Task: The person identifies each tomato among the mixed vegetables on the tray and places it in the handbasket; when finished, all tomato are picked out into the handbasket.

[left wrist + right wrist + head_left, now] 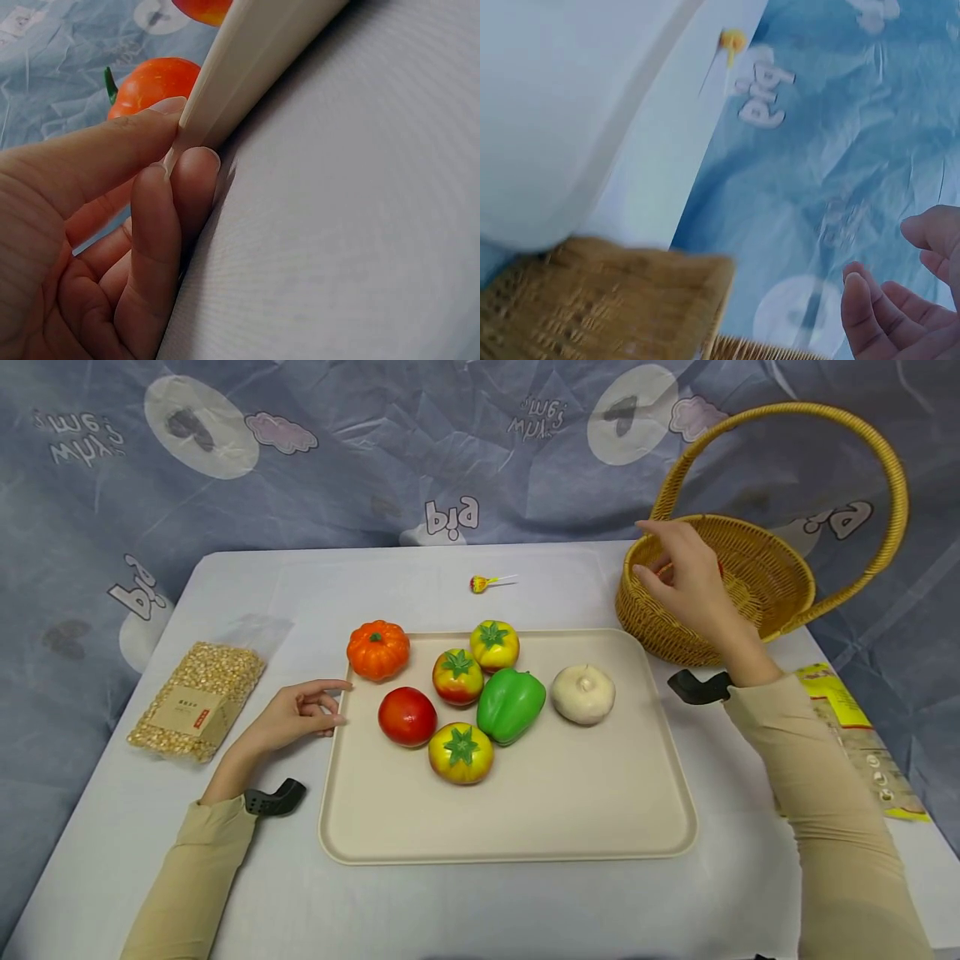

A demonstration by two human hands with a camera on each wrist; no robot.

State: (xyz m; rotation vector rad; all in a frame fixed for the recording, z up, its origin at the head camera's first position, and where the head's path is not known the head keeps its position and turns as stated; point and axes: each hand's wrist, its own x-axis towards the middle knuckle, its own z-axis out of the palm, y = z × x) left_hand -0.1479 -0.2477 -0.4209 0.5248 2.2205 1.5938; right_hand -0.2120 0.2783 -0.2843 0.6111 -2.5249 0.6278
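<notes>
My left hand [303,714] pinches the left rim of the beige tray [570,810]; in the left wrist view the thumb lies over the rim and fingertips sit below it. My right hand [686,572] is over the wicker basket [671,627], thumb and fingers apart with nothing between them. A bit of something red shows behind it in the basket, mostly hidden. On the tray are a red tomato [407,717], several yellow and red fruits with green leafy tops [461,753], a green bell pepper [512,706] and a white bulb like garlic [583,694]. A small orange pumpkin [378,651] sits at the far left corner.
A bag of corn kernels [198,697] lies left of the tray. Behind the tray is a lollipop [480,584]. A yellow packet [862,739] lies partly under the right sleeve. The basket's tall handle [892,485] arches up at the right, before a blue-grey curtain.
</notes>
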